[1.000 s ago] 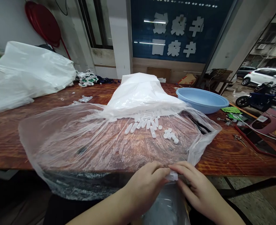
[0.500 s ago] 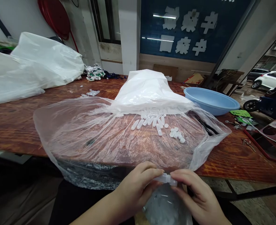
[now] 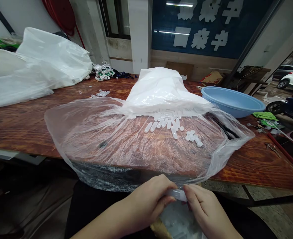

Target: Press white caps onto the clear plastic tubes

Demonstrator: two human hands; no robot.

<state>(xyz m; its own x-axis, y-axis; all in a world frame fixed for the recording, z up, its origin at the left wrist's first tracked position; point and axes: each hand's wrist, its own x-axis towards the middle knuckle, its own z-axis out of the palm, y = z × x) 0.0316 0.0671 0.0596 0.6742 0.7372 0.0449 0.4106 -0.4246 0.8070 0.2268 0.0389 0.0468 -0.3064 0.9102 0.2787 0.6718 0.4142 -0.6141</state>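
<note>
At the table's front edge, my left hand (image 3: 152, 197) pinches a small translucent plastic tube (image 3: 171, 193) by its body. The fingers of my right hand (image 3: 207, 209) are closed on the white cap (image 3: 182, 196) at the tube's other end. Cap and tube lie in one line, touching; whether the cap is fully seated I cannot tell. Below my hands is a clear bag (image 3: 181, 217) with pale pieces inside, partly hidden by my fingers. Several loose tubes (image 3: 164, 124) lie ahead on clear plastic sheeting (image 3: 126, 146), with a small heap of white caps (image 3: 193, 137) to their right.
A white sack (image 3: 158, 86) stands behind the loose tubes. At the right are a blue basin (image 3: 232, 101), keys (image 3: 273, 149) and a phone in a red case (image 3: 288, 149). Another large white bag (image 3: 54, 63) lies at the left of the wooden table (image 3: 17, 129).
The cap and tube have come closer together, and the ridged neck seen between them before is now covered. My right fingers have shifted on the cap. The whole view has tilted slightly downward and left.
</note>
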